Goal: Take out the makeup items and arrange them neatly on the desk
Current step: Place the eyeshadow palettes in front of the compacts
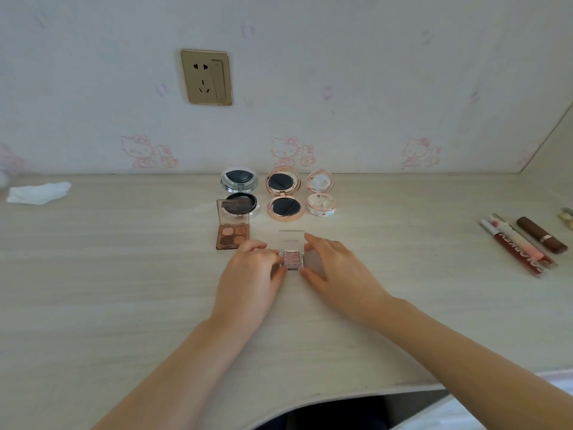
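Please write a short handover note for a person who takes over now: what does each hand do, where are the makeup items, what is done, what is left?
Left hand and right hand: both pinch the small pink eyeshadow, lid open, resting on the desk.
Done: three open compacts in a row by the wall; brown palette open in front of the left one.
Lip tubes lie at the right, slanted.
Left: line up the pink eyeshadow beside the palette, then perhaps straighten the tubes. A tissue lies far left.
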